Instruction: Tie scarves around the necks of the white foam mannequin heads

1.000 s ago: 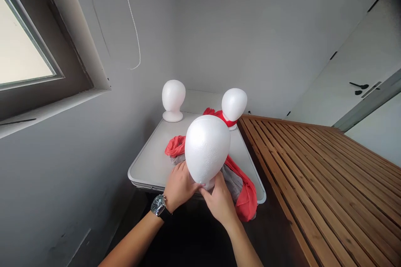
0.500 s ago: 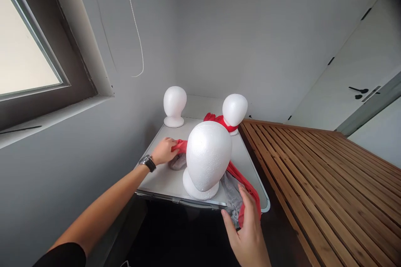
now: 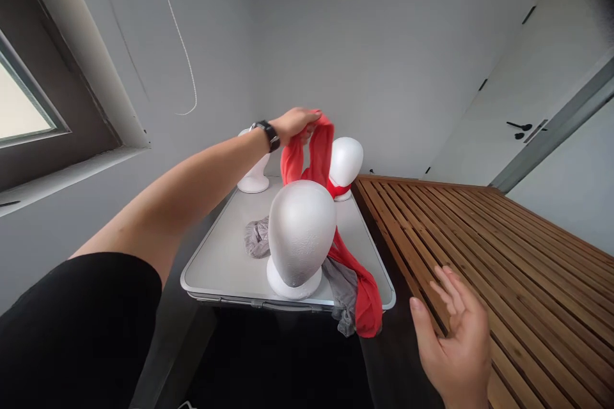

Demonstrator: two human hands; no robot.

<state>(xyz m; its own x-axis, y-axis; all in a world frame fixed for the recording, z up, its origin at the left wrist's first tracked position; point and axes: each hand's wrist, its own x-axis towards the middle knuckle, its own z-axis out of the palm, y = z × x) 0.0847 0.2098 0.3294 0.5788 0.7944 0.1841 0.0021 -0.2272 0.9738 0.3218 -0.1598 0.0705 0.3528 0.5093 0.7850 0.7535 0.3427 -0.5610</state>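
My left hand (image 3: 298,124), with a watch on the wrist, is closed on a red scarf (image 3: 322,150) and holds it up behind the front white foam head (image 3: 303,227). The rest of the red cloth runs behind that head and hangs over the table's front right corner. Grey cloth (image 3: 343,291) lies beside the red end there, and more grey cloth (image 3: 258,238) is bunched left of the head. My right hand (image 3: 455,335) is open and holds nothing, right of the table with its fingers apart.
A small light table (image 3: 215,268) bears the heads. At the back left stands a foam head (image 3: 254,172), partly behind my forearm; another foam head (image 3: 346,161) with red cloth around its neck is at the back right. A wooden slatted surface (image 3: 432,236) runs along the right.
My left hand has lifted the red scarf up and to the right, behind the front head. My right hand has moved right, away from the cloth. The view has shifted slightly.
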